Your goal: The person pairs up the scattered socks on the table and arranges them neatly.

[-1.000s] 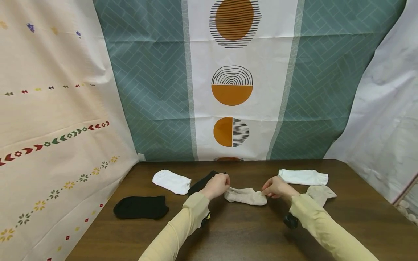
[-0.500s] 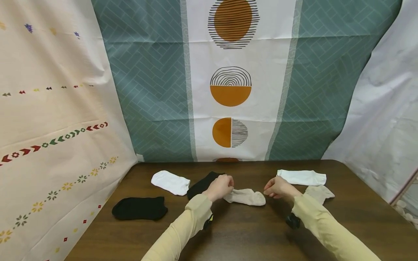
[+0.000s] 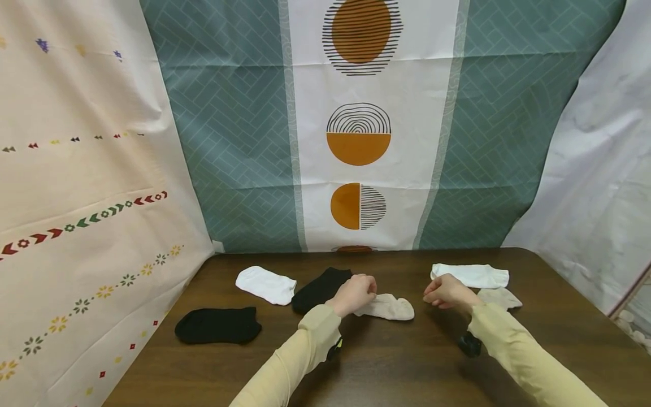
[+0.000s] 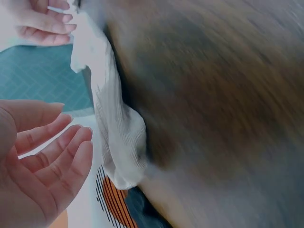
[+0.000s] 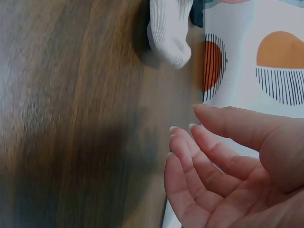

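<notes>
A beige ribbed ankle sock [image 3: 389,308] lies across the middle of the wooden table, its toe pointing right. My left hand [image 3: 354,294] hovers at its cuff end and hides that part in the head view. In the left wrist view the left hand [image 4: 47,161] has loosely bent fingers with nothing between them, beside the ribbed sock [image 4: 116,128]. Off the sock's toe, my right hand [image 3: 450,291] is in the air. The right wrist view shows the right hand [image 5: 223,166] relaxed, thumb apart from the fingers, holding nothing. A second beige sock [image 3: 500,298] is partly behind the right hand.
One white sock [image 3: 470,275] lies at the back right, another white sock [image 3: 267,284] at the back left. A black sock [image 3: 320,291] sits just behind my left hand; another black sock [image 3: 218,325] is at the left. Patterned curtains [image 3: 234,141] hang behind the table [image 3: 386,367].
My right hand has let go of the beige sock's toe and moved right. The left hand has slid right along the cuff; the sock itself stays nearly in place.
</notes>
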`<state>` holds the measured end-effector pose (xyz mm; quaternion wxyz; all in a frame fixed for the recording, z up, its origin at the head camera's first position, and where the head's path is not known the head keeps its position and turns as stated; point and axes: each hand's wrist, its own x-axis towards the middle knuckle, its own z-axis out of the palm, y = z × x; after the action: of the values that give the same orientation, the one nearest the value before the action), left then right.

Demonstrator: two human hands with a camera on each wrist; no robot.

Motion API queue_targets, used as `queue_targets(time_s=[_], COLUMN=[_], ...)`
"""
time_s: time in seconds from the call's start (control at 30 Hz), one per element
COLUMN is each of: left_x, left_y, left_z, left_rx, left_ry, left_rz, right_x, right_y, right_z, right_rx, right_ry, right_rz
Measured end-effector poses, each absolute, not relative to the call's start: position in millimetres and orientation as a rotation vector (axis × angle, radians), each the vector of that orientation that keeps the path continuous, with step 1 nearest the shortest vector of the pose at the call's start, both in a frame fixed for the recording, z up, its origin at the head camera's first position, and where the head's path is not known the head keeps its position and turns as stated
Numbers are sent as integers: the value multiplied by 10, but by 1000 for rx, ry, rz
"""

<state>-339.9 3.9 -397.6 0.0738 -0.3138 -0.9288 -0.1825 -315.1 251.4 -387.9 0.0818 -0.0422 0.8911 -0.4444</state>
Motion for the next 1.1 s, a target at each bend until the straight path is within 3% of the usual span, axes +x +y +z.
queue_targets(time_s=[0.67,1.1], left_x=[-3224,-3099], left_y=[491,840], left_z=[-3928,-3991], left_rx=[-1062,-1137], left_ry=[-2761,-2769], left_rz=[-574,-505], right_x=[-3203,-3118], right_y=[3167,3314], right_z=[-3775,-3701], right_rx=[-144,-15], right_ry=[2620,2704], right_rz=[-1418,-1333])
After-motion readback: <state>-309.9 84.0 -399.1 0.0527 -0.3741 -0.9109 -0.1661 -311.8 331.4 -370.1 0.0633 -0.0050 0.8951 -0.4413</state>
